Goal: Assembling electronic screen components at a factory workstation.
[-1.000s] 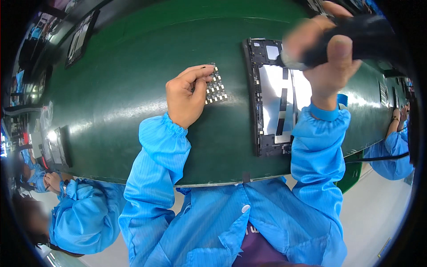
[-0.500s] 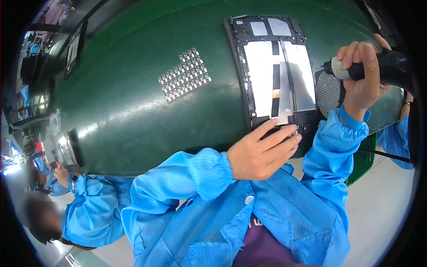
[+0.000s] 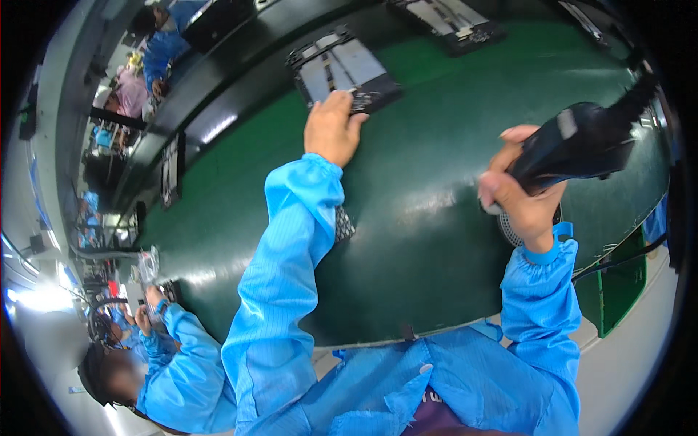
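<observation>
My left hand [image 3: 333, 131] reaches far forward to an opened tablet [image 3: 349, 69], a dark frame with silver battery panels and a black strip. Its fingers lie over the near edge, with the thumb beside that edge. At the right, my right hand [image 3: 527, 200] is wrapped round a black electric screwdriver [image 3: 574, 142], its pale nose pointing down to the left. Below that hand a round, perforated tray [image 3: 511, 229] shows in part. My left sleeve hides most of a block of small dark-and-white parts [image 3: 344, 224].
Another opened tablet [image 3: 451, 22] lies along the far side, and a further one [image 3: 170, 171] at the left. A co-worker in a blue smock [image 3: 185, 370] sits at lower left. A green bin [image 3: 622, 283] stands below the table's right edge.
The opened tablet has gone from in front of me to the far left, my left hand going along with it. The screwdriver has tipped downward and moved left in my right hand; the view has shifted.
</observation>
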